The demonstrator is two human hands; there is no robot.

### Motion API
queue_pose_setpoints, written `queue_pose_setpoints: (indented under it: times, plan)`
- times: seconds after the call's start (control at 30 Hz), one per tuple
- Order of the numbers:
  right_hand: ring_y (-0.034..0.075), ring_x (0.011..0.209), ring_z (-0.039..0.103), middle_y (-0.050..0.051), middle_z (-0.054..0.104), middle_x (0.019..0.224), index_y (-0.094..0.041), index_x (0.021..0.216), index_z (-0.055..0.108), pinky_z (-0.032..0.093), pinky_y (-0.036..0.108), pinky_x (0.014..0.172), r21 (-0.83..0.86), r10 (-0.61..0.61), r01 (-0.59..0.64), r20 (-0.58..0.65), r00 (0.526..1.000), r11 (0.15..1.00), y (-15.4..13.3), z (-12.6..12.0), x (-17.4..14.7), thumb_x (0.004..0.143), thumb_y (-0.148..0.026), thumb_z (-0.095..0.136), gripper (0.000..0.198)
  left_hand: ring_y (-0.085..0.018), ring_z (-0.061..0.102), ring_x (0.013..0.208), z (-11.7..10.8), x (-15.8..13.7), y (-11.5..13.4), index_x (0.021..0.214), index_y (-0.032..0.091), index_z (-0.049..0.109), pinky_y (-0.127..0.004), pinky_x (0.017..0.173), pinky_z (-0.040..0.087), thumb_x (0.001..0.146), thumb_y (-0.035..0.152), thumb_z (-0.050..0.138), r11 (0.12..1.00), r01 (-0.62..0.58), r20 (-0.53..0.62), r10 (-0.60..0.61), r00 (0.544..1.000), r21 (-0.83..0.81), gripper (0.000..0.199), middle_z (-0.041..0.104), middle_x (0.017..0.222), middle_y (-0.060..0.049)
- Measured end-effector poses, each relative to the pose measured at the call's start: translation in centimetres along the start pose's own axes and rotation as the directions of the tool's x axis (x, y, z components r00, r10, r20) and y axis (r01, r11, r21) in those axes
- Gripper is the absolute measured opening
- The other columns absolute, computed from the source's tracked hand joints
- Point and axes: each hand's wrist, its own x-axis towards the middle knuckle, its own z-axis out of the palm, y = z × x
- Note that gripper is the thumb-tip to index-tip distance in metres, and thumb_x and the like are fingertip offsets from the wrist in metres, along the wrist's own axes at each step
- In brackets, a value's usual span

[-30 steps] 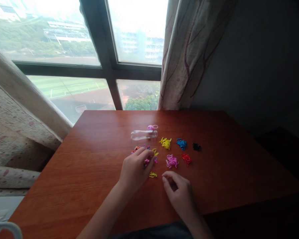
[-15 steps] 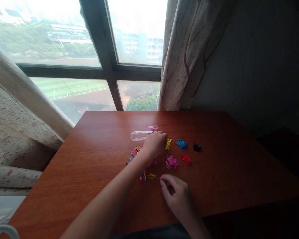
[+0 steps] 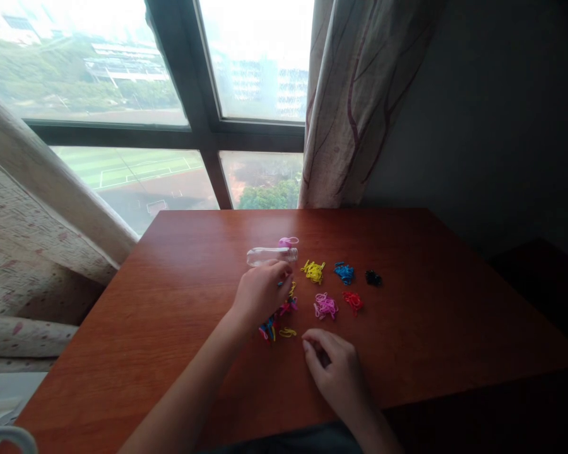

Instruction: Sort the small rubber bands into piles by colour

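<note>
My left hand (image 3: 264,287) hovers over a mixed pile of small coloured rubber bands (image 3: 288,306), covering much of it. Its fingers are bent, with the tips hidden, so I cannot tell whether they hold a band. My right hand (image 3: 334,362) rests at the near side, thumb and forefinger pinched together; anything between them is too small to make out. A few yellow rubber bands (image 3: 288,332) lie just left of it. Sorted by colour on the right are yellow bands (image 3: 313,272), blue bands (image 3: 344,273), pink bands (image 3: 326,306), red bands (image 3: 353,302) and black bands (image 3: 373,278).
Behind my left hand, a clear plastic bottle (image 3: 269,255) lies on its side, its neck pointing right. A pink cap with a loop (image 3: 285,242) sits just beyond it. The brown wooden table (image 3: 170,302) meets a window, with curtains (image 3: 355,113) at both sides.
My left hand has moved left and nearer, from the yellow bands to the mixed pile, uncovering the yellow bands and the bottle's neck. My right hand has stayed in place.
</note>
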Motion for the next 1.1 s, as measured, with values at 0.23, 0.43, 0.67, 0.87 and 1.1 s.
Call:
queue_pose_setpoints:
  times: [0.23, 0.43, 0.67, 0.87, 1.1]
  plan:
    - [0.017, 0.07, 0.065, 0.001, 0.07, 0.078, -0.022, 0.089, 0.066, 0.043, 0.025, 0.066, -0.094, 0.03, -0.026, 0.037, 0.999, 0.995, -0.2, 0.3, 0.3, 0.088, -0.015, 0.051, 0.016, -0.014, 0.064, 0.074, -0.6, -6.4, -1.9, 0.092, 0.022, 0.067, -0.022, 0.063, 0.045, 0.091, 0.025, 0.055, 0.981, 0.034, -0.105, -0.055, 0.993, -0.191, 0.013, 0.072, 0.086, -0.001]
    - [0.017, 0.068, 0.064, 0.001, 0.07, 0.076, -0.022, 0.088, 0.066, 0.037, 0.026, 0.065, -0.229, 0.036, -0.028, 0.03, 0.999, 0.973, -0.4, 0.7, 0.6, 0.088, -0.015, 0.053, 0.015, -0.012, 0.06, 0.062, 0.4, -10.9, -2.5, 0.09, 0.022, 0.067, -0.022, 0.06, 0.045, 0.092, 0.024, 0.053, 0.964, 0.068, -0.124, -0.103, 0.987, -0.258, 0.014, 0.068, 0.077, 0.001]
    - [0.015, 0.066, 0.062, 0.0, 0.068, 0.073, -0.022, 0.081, 0.063, 0.033, 0.025, 0.062, -0.248, 0.006, 0.004, 0.039, 0.999, 0.969, -1.2, 1.9, 1.4, 0.087, -0.013, 0.053, 0.014, -0.015, 0.066, 0.072, 1.2, -12.7, -2.6, 0.095, 0.025, 0.066, -0.024, 0.064, 0.048, 0.092, 0.025, 0.052, 0.969, 0.09, -0.073, -0.11, 0.991, -0.231, 0.015, 0.07, 0.084, 0.001]
    - [0.015, 0.067, 0.061, -0.001, 0.067, 0.073, -0.022, 0.081, 0.063, 0.032, 0.025, 0.063, -0.235, -0.028, 0.041, 0.059, 0.998, 0.971, -1.4, 2.6, 2.1, 0.086, -0.013, 0.055, 0.013, -0.016, 0.068, 0.077, 1.3, -12.7, -2.5, 0.097, 0.025, 0.066, -0.024, 0.066, 0.048, 0.093, 0.026, 0.051, 0.975, 0.102, -0.062, -0.116, 0.991, -0.2, 0.016, 0.071, 0.088, 0.0]
    - [0.015, 0.067, 0.06, -0.001, 0.066, 0.073, -0.022, 0.082, 0.062, 0.033, 0.026, 0.064, -0.195, -0.043, 0.054, 0.057, 0.997, 0.979, -1.1, 2.4, 1.8, 0.088, -0.014, 0.053, 0.014, -0.016, 0.068, 0.077, 1.5, -12.8, -2.4, 0.099, 0.027, 0.066, -0.024, 0.066, 0.047, 0.093, 0.025, 0.051, 0.983, 0.089, -0.037, -0.096, 0.995, -0.159, 0.016, 0.07, 0.088, 0.001]
